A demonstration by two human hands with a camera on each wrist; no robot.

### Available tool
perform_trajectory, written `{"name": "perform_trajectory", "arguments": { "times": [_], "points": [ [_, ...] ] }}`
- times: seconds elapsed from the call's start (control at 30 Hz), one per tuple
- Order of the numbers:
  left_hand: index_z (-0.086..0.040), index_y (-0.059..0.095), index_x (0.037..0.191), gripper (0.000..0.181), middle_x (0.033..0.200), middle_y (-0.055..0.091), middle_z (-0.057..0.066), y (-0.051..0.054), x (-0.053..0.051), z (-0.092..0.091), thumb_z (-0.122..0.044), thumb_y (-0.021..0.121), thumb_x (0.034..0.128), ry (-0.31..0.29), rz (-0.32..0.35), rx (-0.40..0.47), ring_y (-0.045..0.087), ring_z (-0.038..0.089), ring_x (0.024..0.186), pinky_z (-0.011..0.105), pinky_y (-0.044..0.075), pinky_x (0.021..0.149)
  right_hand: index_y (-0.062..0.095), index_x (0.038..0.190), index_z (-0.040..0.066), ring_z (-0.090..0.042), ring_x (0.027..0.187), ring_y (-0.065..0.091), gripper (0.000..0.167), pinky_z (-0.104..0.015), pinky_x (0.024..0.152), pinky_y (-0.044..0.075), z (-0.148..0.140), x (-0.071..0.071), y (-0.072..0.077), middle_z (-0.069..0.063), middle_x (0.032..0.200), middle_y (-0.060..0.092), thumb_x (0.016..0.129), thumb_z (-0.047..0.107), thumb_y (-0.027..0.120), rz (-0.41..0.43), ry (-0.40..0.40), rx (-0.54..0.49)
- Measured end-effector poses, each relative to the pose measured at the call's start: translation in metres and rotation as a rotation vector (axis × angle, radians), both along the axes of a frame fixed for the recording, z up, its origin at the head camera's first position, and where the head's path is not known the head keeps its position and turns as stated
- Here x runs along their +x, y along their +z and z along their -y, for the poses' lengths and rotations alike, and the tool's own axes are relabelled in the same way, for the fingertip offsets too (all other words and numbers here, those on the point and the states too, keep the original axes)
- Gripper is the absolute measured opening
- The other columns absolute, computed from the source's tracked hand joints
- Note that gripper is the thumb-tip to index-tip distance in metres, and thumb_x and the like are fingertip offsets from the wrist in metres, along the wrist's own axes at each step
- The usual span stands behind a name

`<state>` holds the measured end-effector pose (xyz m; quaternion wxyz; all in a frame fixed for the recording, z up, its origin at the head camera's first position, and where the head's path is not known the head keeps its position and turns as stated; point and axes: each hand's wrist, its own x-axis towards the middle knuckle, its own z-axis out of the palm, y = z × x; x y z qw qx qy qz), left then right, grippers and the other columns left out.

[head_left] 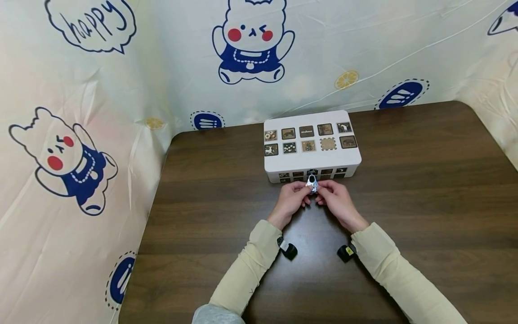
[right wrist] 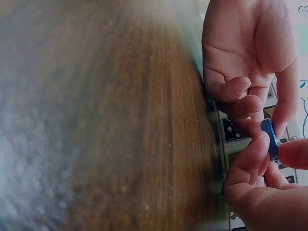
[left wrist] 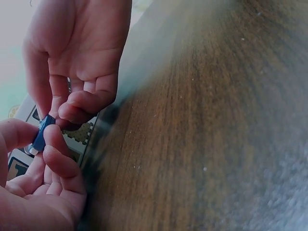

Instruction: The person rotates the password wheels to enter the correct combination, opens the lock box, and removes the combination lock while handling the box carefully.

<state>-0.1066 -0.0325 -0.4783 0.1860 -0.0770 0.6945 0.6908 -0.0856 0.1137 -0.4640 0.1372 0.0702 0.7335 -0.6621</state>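
Note:
A small silver-and-blue padlock (head_left: 312, 185) is at the front clasp of a white box (head_left: 301, 161). My left hand (head_left: 289, 199) pinches its left side between thumb and fingers. From the other side, my right hand (head_left: 339, 200) grips it the same way. In the left wrist view the padlock (left wrist: 42, 134) shows a dark blue edge between both hands' fingertips. The right wrist view also shows the padlock (right wrist: 270, 139) held by both hands, the box partly hidden behind them. Whether its shackle passes through the clasp cannot be made out.
The box is printed with several small brown and black square pictures and stands near the back of a dark wooden table (head_left: 210, 202). A patterned cloth (head_left: 174, 58) hangs behind and to the left. Small black devices are strapped at both wrists.

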Motion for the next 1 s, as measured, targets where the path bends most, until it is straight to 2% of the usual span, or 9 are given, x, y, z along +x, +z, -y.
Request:
{"name": "perform_trajectory", "arguments": {
  "times": [0.37,0.63,0.77,1.0],
  "points": [
    [0.009,0.067,0.106,0.023,0.067,0.063,0.003,-0.0012,0.0013,0.0026,-0.002,0.060,0.0870,0.008,0.015,0.036,0.058,0.008,0.053,0.018,0.045,0.050,0.053,0.122,-0.012,-0.007,0.074,0.059,0.031,-0.020,0.069,0.054,0.0004,0.0004,-0.0004,-0.025,0.105,0.061,0.100,0.009,0.046,-0.006,-0.003,-0.007],
    [0.006,0.069,0.094,0.023,0.064,0.061,0.002,0.0004,0.0005,0.0018,-0.015,0.060,0.0925,0.029,0.049,0.058,0.058,0.008,0.052,0.018,0.046,0.048,0.053,0.123,-0.012,-0.007,0.073,0.059,0.031,-0.020,0.069,0.054,0.0005,0.0008,-0.0006,-0.027,0.103,0.061,0.101,0.009,0.046,-0.014,-0.004,0.003],
    [0.005,0.069,0.092,0.024,0.064,0.061,0.001,0.0007,0.0002,0.0002,-0.018,0.061,0.0923,0.034,0.048,0.040,0.058,0.008,0.051,0.018,0.046,0.047,0.053,0.122,-0.012,-0.007,0.072,0.059,0.031,-0.020,0.069,0.054,0.0010,0.0011,-0.0005,-0.026,0.104,0.062,0.101,0.009,0.046,-0.019,-0.003,-0.001],
    [0.009,0.068,0.098,0.026,0.064,0.060,0.000,0.0007,0.0003,-0.0007,-0.015,0.062,0.0928,0.015,0.017,0.007,0.057,0.007,0.052,0.017,0.044,0.049,0.054,0.121,-0.012,-0.007,0.072,0.059,0.031,-0.019,0.068,0.054,0.0023,0.0007,0.0004,-0.023,0.102,0.062,0.101,0.009,0.046,-0.023,-0.006,-0.001]
  ]
}}
